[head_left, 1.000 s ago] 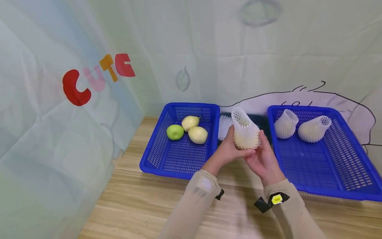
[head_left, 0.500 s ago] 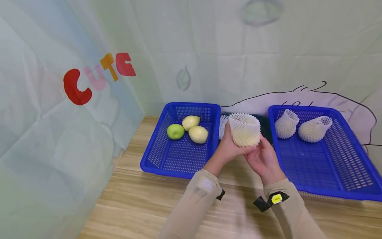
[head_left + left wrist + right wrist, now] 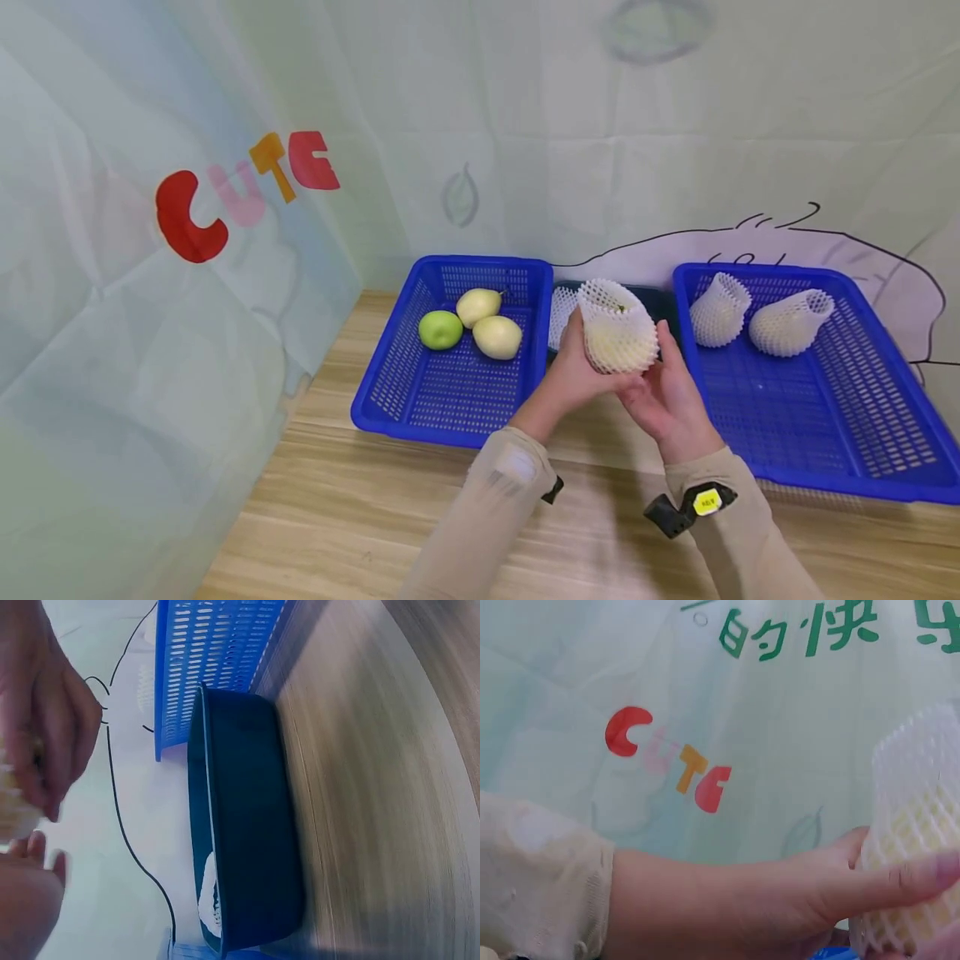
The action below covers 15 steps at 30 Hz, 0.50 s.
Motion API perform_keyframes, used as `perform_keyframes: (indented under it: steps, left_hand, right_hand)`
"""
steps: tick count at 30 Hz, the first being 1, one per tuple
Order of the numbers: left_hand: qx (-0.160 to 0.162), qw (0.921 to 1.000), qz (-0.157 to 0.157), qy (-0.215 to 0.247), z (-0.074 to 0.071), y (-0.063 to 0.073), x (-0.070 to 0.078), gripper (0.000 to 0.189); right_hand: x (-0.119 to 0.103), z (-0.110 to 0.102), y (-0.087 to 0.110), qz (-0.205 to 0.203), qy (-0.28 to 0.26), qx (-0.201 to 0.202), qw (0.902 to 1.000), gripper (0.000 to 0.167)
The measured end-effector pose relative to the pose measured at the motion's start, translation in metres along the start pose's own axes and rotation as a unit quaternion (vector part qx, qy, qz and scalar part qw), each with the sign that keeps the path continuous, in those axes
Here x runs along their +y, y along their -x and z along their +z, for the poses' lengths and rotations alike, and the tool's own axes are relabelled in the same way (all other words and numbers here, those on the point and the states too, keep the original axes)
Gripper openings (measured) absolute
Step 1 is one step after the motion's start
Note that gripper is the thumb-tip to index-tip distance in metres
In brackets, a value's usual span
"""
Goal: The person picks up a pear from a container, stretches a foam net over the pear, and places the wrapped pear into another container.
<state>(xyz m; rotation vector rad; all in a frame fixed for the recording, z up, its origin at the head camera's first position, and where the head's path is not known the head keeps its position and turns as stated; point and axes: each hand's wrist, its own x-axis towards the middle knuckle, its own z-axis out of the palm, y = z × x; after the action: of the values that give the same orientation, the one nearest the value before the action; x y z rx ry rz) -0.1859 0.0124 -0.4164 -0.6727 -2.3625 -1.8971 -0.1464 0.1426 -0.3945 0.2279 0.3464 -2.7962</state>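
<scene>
A pear [image 3: 622, 346] in a white foam net sleeve [image 3: 600, 304] is held up between both hands, its stem showing through the open top. My left hand [image 3: 573, 373] grips it from the left, with the thumb across its lower front, also seen in the right wrist view. Around its lower right side my right hand [image 3: 671, 404] holds it, fingers partly hidden beneath. In the left wrist view the right hand's fingers [image 3: 64, 724] bend over the pear, which is cut off by the edge. Behind the hands stands a dark green bin [image 3: 247, 817] with more white foam nets [image 3: 562, 317].
The left blue basket [image 3: 416, 417] contains two pale pears [image 3: 497, 337] and a green apple-like fruit [image 3: 440, 330]. Two net-wrapped fruits [image 3: 791, 323] lie in the right blue basket [image 3: 825, 479]. All containers stand on a wooden table [image 3: 337, 500] against a printed cloth.
The net's tall opening has come down and spread, then tipped so the stem shows. The right thumb has moved slightly away from the net. The baskets have stayed put.
</scene>
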Motion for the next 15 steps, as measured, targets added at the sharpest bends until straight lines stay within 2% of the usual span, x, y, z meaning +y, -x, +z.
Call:
perform_keyframes:
  steps: [6,10,13,15]
  left_hand:
    - [0.018,0.9998,0.009,-0.009,-0.0005,-0.0004,-0.0007,0.097]
    - [0.017,0.9998,0.012,-0.001,-0.0019,0.0003,-0.0029,0.101]
    - [0.015,0.9998,0.002,0.012,-0.0022,0.0006,-0.0042,0.104]
    - [0.015,0.9998,-0.012,0.012,-0.0020,0.0007,-0.0040,0.105]
  right_hand:
    - [0.0010,0.0043,0.0035,-0.011,-0.014,0.042,0.9989,0.048]
    - [0.0002,0.0060,0.0068,-0.006,-0.027,0.085,0.9960,0.033]
    - [-0.0002,0.0044,0.0077,0.002,-0.040,0.101,0.9941,0.023]
    - [0.0009,0.0025,0.0073,0.006,-0.032,0.101,0.9943,0.025]
